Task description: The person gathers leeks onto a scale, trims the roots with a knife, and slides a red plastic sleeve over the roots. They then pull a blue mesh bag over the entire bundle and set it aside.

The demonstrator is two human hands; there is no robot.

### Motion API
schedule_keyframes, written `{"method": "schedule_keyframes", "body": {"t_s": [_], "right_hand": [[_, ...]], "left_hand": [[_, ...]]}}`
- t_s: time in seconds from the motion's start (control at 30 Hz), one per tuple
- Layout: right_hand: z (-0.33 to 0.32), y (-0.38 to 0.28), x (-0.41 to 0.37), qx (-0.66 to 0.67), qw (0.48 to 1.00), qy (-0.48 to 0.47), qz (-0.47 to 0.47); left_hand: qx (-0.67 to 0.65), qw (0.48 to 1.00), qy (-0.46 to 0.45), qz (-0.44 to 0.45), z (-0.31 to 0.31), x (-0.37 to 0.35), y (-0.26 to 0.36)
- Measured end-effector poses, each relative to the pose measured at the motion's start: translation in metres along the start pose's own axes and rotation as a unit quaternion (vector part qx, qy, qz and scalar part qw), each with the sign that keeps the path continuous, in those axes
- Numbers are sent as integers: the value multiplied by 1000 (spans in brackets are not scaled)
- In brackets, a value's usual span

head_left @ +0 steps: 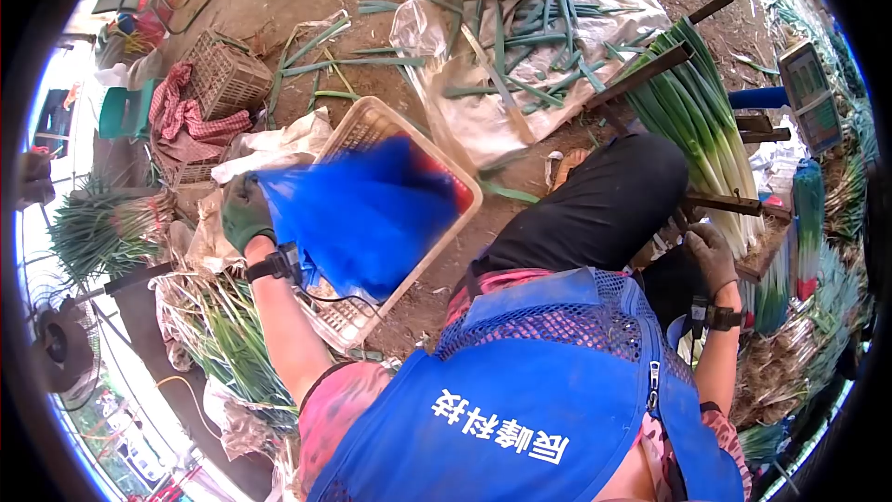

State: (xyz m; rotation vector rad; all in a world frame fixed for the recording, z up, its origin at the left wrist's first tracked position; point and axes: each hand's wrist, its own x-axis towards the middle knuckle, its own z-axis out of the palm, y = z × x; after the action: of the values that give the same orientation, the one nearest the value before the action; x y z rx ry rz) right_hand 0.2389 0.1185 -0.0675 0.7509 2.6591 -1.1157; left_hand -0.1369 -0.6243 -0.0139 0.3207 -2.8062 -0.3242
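Our left hand [246, 212], in a dark green glove, sat at about nine o'clock in the view. Its fingers were closed tight on the upper corner of a blue bag [372, 214]. The bag spread from that hand toward the centre and lay over a pale plastic crate [358, 130], covering most of its inside. The crate rested tilted on the dirt just beyond our left knee.

Our right hand [714, 256], also gloved, was at about three o'clock. It rested against the near end of a bundle of green onions [692, 121], which lay in a wooden rack [641, 74] running toward one o'clock. The fingers were curled, but we could not tell whether they had hold of anything.

At twelve o'clock a white sheet [483, 112] lay on the ground, strewn with cut green leaves. A second lattice basket [228, 79] and a red checked cloth [181, 116] stood at about ten o'clock, well apart from the crate.
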Motion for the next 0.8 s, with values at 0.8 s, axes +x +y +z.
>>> {"method": "schedule_keyframes", "body": {"t_s": [0.8], "right_hand": [[29,-345,57,241,914,35,-324]], "left_hand": [[-695,437,-484,302,-90,-82,423]]}}
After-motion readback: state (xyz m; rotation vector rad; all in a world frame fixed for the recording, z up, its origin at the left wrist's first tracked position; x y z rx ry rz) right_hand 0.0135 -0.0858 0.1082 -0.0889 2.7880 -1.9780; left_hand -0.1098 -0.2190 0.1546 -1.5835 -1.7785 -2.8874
